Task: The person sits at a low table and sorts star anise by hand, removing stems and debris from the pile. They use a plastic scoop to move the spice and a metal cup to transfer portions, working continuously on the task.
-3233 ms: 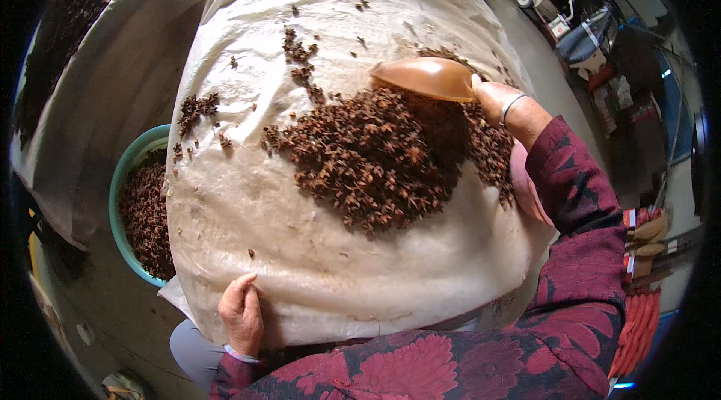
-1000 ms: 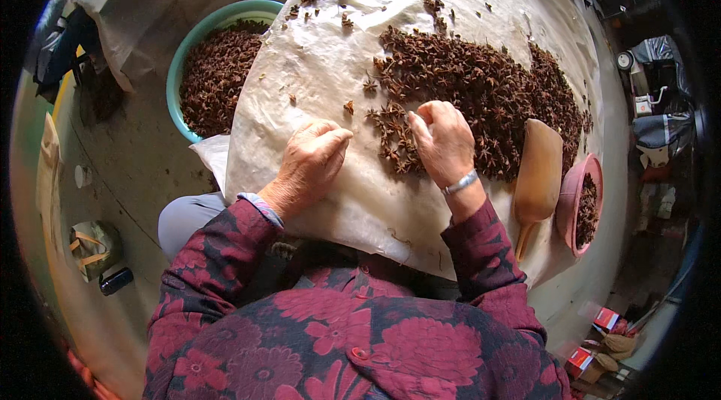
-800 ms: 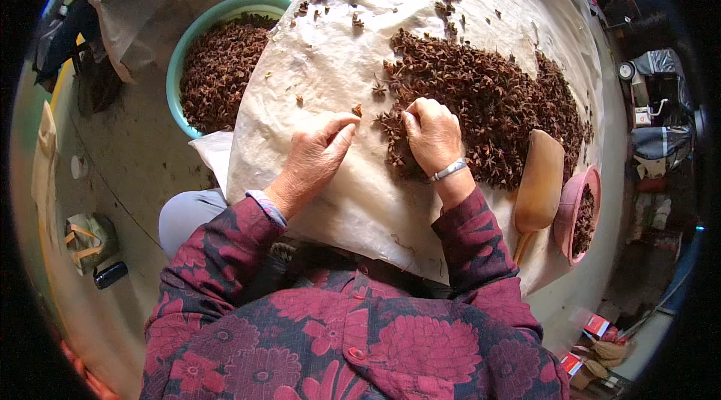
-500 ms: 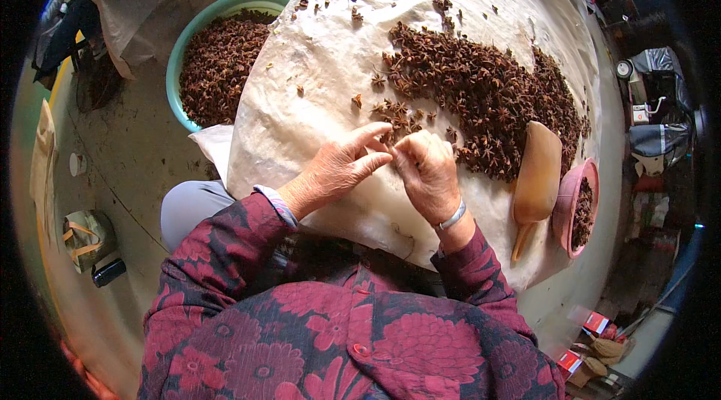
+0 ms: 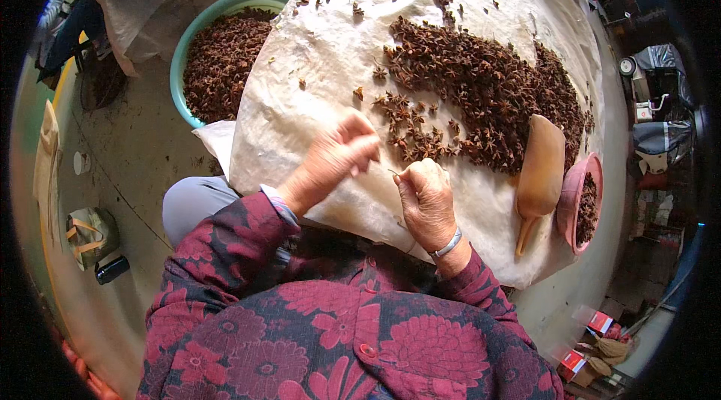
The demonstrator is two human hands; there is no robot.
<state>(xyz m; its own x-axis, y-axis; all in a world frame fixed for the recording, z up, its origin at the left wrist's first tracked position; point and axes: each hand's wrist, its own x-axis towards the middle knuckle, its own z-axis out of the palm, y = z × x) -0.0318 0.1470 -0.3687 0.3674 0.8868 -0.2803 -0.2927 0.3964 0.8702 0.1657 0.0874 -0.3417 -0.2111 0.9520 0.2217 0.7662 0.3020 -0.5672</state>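
The right hand (image 5: 428,201) pinches a thin sliver (image 5: 393,172) between thumb and finger — the left hand (image 5: 338,153), blurred, is loosely spread just beside it. The star anise (image 5: 481,92) lies heaped on the pale sheet (image 5: 300,118) beyond both hands, a tan scoop (image 5: 541,167) at its near right edge.

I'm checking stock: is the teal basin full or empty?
The teal basin is well filled: star anise covers its visible inside, leaving bare wall only near the top. The white sheet hides part.
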